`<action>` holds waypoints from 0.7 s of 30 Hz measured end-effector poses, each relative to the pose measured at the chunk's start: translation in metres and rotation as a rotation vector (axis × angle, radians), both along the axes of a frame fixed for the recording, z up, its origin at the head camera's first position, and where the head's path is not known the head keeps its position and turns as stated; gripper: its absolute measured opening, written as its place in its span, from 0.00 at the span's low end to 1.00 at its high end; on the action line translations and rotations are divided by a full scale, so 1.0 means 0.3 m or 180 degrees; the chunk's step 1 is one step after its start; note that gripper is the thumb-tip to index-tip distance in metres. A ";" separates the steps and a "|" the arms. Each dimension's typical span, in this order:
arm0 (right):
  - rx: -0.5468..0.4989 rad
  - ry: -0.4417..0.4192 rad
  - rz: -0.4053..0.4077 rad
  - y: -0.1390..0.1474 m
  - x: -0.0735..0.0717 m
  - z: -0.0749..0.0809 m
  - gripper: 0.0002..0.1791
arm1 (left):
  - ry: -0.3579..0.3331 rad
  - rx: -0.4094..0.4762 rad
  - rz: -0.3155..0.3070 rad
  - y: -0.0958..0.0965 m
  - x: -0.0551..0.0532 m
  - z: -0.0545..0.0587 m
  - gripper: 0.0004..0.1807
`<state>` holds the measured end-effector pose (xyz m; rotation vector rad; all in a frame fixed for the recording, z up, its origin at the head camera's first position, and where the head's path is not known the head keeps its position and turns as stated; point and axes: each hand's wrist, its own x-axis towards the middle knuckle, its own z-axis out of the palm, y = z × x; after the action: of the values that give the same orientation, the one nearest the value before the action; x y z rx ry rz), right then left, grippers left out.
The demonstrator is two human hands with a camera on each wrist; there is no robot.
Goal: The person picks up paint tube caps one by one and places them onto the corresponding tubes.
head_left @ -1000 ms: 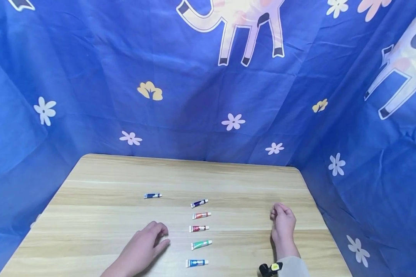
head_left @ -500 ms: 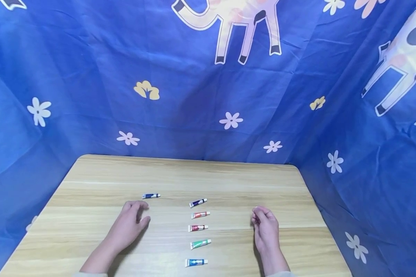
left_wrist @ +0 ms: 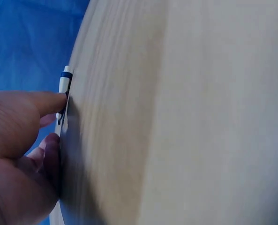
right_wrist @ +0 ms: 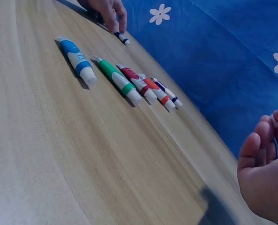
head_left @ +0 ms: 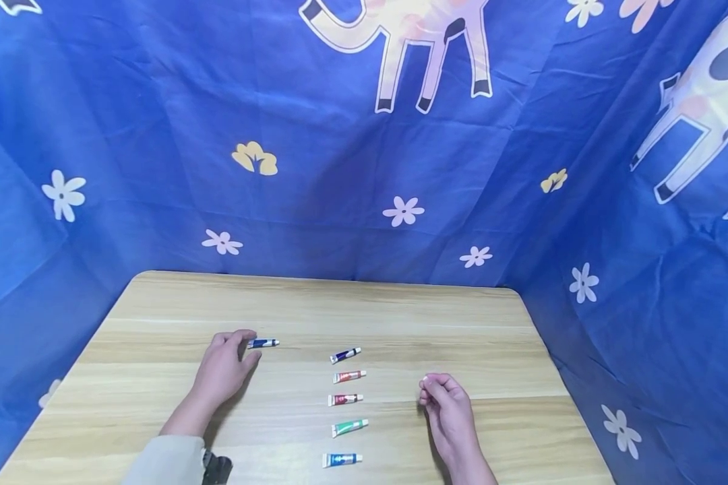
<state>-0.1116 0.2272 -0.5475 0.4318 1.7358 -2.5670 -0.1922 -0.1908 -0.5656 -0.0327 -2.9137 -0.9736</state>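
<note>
My left hand (head_left: 221, 367) is at a dark blue paint tube (head_left: 264, 343) on the table, its thumb and forefinger parted around the tube's left end. In the left wrist view a fingertip overlaps that tube (left_wrist: 63, 86). My right hand (head_left: 451, 407) is apart from the tubes, fingers curled and thumb against the forefinger. A tiny pale spot shows at its fingertips; I cannot tell whether it is something held. Between the hands lies a column of tubes: dark violet (head_left: 346, 355), orange (head_left: 350, 376), crimson (head_left: 345, 399), green (head_left: 350, 428) and blue (head_left: 342, 460).
The wooden table (head_left: 291, 303) has rounded far corners. A blue curtain (head_left: 315, 168) printed with flowers and animals hangs around its back and sides. A black wrist camera (head_left: 217, 467) is on the left sleeve (head_left: 166, 461).
My left hand has moved away from me and to the left, up to the dark blue tube. My right hand has come left, nearer the column. The tubes lie where they were.
</note>
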 end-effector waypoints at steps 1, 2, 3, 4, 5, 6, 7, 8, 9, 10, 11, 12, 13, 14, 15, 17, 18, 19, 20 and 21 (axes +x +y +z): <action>0.0004 -0.0005 0.0060 0.000 0.004 0.004 0.05 | 0.0001 -0.0043 0.0007 0.004 -0.004 0.003 0.24; 0.0014 -0.0006 0.0124 0.000 0.009 0.006 0.05 | -0.0008 -0.0070 0.0015 0.008 -0.006 0.007 0.23; 0.0021 -0.0010 0.0198 0.000 0.014 0.010 0.05 | -0.0014 -0.0102 0.0031 0.012 -0.007 0.008 0.22; 0.0041 0.0002 0.0290 0.000 0.019 0.011 0.05 | -0.0016 -0.0121 0.0045 0.014 -0.006 0.007 0.20; 0.0066 0.0021 0.0406 -0.001 0.025 0.014 0.05 | -0.0028 -0.0123 0.0064 0.016 -0.005 0.008 0.19; 0.0099 0.0043 0.0531 0.000 0.030 0.014 0.06 | -0.0032 -0.0124 0.0079 0.017 -0.005 0.008 0.17; 0.0121 0.0073 0.0667 0.000 0.034 0.015 0.06 | -0.0042 -0.0112 0.0094 0.017 -0.003 0.007 0.16; 0.0156 0.0111 0.0808 0.000 0.038 0.017 0.07 | -0.0058 -0.0094 0.0112 0.017 -0.002 0.005 0.15; 0.0198 0.0146 0.0940 0.000 0.043 0.019 0.07 | -0.0063 -0.0079 0.0124 0.015 -0.001 0.001 0.14; 0.0239 0.0179 0.1067 0.000 0.046 0.021 0.07 | -0.0064 -0.0059 0.0131 0.013 0.000 -0.001 0.14; 0.0279 0.0206 0.1177 -0.001 0.049 0.024 0.07 | -0.0063 -0.0040 0.0138 0.011 0.001 -0.003 0.14; 0.0304 0.0213 0.1260 -0.002 0.051 0.027 0.07 | -0.0045 -0.0028 0.0135 0.009 0.001 -0.006 0.13; 0.0336 0.0226 0.1324 -0.003 0.053 0.030 0.06 | -0.0044 -0.0004 0.0132 0.006 0.003 -0.008 0.13; 0.0382 0.0232 0.1365 -0.005 0.056 0.032 0.06 | -0.0047 0.0024 0.0120 0.003 0.004 -0.008 0.13; 0.0403 0.0226 0.1388 -0.007 0.058 0.033 0.06 | -0.0054 0.0067 0.0103 0.001 0.007 -0.005 0.13; 0.0434 0.0208 0.1415 -0.011 0.061 0.036 0.06 | -0.0123 0.0170 0.0068 -0.001 0.017 0.004 0.14; 0.0444 0.0198 0.1414 -0.014 0.063 0.036 0.06 | -0.0158 0.0217 0.0044 -0.001 0.023 0.011 0.14; 0.0454 0.0191 0.1405 -0.016 0.064 0.036 0.06 | -0.0194 0.0269 0.0026 -0.001 0.031 0.019 0.14; 0.0455 0.0182 0.1394 -0.019 0.065 0.036 0.06 | -0.0217 0.0308 0.0010 0.000 0.039 0.026 0.14; 0.0453 0.0179 0.1379 -0.021 0.066 0.036 0.06 | -0.0221 0.0332 0.0001 0.001 0.049 0.033 0.14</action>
<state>-0.0919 0.2208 -0.5367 -0.0203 1.7968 -2.1809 -0.1774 -0.1906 -0.5557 0.0072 -2.9196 -1.1476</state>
